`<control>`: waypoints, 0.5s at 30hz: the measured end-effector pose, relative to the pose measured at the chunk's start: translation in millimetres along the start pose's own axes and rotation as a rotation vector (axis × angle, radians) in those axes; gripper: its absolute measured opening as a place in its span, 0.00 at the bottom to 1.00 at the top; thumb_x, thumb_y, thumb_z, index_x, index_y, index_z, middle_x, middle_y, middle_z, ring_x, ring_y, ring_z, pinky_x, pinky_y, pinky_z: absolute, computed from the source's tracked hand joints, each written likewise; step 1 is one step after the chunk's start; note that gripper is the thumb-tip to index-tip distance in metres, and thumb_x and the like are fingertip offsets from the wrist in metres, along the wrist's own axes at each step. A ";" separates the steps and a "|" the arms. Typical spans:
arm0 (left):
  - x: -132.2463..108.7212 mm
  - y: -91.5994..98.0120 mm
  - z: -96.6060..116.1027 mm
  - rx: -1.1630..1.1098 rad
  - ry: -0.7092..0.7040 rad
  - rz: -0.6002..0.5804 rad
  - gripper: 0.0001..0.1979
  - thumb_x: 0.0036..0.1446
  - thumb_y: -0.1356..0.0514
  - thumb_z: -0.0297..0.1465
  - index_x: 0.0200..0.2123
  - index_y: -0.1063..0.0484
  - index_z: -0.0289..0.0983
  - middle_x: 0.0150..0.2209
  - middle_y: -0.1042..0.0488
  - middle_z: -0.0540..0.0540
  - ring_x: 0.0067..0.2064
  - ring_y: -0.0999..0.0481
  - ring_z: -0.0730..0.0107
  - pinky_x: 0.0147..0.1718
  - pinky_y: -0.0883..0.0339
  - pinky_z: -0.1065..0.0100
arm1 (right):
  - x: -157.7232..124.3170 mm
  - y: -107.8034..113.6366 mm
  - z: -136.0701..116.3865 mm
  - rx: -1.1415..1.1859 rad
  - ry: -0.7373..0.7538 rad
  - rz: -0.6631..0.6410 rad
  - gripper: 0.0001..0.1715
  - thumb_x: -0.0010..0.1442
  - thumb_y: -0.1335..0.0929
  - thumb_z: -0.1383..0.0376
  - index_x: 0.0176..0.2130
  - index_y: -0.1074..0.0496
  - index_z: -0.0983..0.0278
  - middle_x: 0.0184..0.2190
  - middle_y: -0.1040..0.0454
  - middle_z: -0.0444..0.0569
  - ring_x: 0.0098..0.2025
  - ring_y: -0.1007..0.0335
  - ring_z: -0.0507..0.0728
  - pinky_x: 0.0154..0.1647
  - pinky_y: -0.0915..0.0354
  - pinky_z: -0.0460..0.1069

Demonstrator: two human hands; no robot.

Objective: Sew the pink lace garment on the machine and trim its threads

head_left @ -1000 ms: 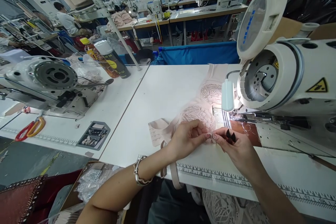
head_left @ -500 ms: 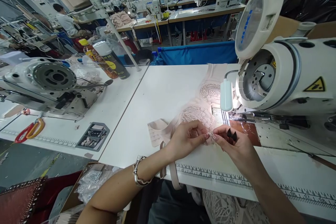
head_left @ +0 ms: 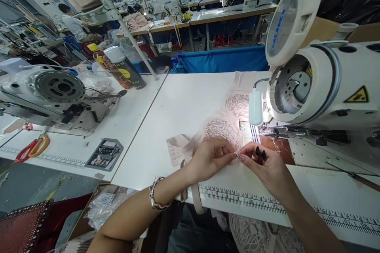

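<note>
A pale pink lace bra (head_left: 222,127) lies on the white table, one cup beside the sewing machine's bed and its hook-and-eye end to the left. At the bra's near edge, my left hand (head_left: 210,158) is closed in a pinch on a small bit of its fabric. My right hand (head_left: 264,168) pinches the same bit from the other side, the fingertips of both hands nearly touching. Two small black points (head_left: 261,152) stick out between my right fingers; what they belong to is hidden. Straps of the bra (head_left: 196,197) hang over the table's front edge.
A white sewing machine (head_left: 326,83) with its round cover raised stands at right. Another machine (head_left: 56,91), scissors (head_left: 35,148), a spray can (head_left: 124,67) and a bottle (head_left: 111,67) are at left. A ruler strip (head_left: 246,199) runs along the front edge. More lace pieces (head_left: 261,233) lie on my lap.
My fingertips have shifted very slightly, the right ones a little left and down, still pinching the bra's edge. The bra stays in place.
</note>
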State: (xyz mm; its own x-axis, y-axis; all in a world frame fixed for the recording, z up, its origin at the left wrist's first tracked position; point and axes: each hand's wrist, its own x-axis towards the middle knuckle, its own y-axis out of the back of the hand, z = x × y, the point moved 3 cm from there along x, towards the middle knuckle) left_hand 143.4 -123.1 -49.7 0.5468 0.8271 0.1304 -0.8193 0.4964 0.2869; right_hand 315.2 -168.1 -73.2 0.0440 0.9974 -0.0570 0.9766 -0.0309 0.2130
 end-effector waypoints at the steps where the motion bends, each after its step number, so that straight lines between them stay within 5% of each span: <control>1: 0.0 0.1 0.1 0.003 -0.005 0.000 0.06 0.59 0.37 0.29 0.29 0.24 0.36 0.27 0.28 0.50 0.29 0.33 0.75 0.30 0.39 0.70 | 0.0 0.0 0.4 -0.002 -0.002 0.003 0.14 0.57 0.27 0.51 0.31 0.24 0.59 0.25 0.32 0.43 0.26 0.41 0.53 0.27 0.41 0.50; 10: -1.0 -2.1 -2.8 0.040 0.027 -0.005 0.09 0.60 0.38 0.33 0.29 0.27 0.36 0.25 0.30 0.51 0.27 0.34 0.74 0.27 0.41 0.70 | 0.6 -0.6 -0.1 -0.018 0.020 0.007 0.12 0.57 0.27 0.54 0.31 0.24 0.60 0.24 0.33 0.43 0.26 0.42 0.53 0.27 0.43 0.50; 15: -10.1 -3.8 0.6 0.555 -0.283 0.274 0.06 0.64 0.39 0.32 0.33 0.31 0.38 0.34 0.25 0.48 0.38 0.29 0.66 0.41 0.42 0.59 | 1.2 -1.1 1.0 -0.036 0.029 0.034 0.10 0.58 0.29 0.55 0.32 0.25 0.59 0.24 0.32 0.42 0.26 0.40 0.53 0.27 0.41 0.49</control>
State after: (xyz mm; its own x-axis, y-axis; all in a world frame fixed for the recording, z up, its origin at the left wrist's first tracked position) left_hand 141.0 -133.5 -51.5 0.4182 0.7650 0.4897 -0.7662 0.0076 0.6425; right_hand 314.4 -166.9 -74.4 0.0705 0.9973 -0.0206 0.9663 -0.0631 0.2496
